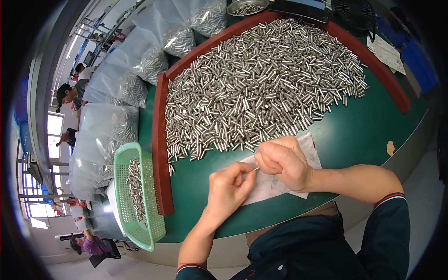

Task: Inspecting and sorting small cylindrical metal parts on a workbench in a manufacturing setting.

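My left hand [227, 187] is closed in a pinch, thumb against fingertips, just above the near part of the green table. A thin, pale sliver of something shows at its fingertips, too small to name. Right beside it, my right hand [288, 163] is curled like a fist, its fingers nearly meeting the left ones. Whatever lies inside the right fist is hidden. Beneath both hands is a whitish, stained sheet of paper [270, 186]. Beyond them spreads a large heap of short, shiny metal pins [261, 79], its near edge close to my right knuckles.
Dark red rails [160, 135] border the heap. A light green basket [122, 205] holding more pins stands at left, by several clear plastic bags [149, 58] of pins. At the far side are a metal bowl [247, 7] and a black fan [354, 14]. Other people [70, 93] are farther left.
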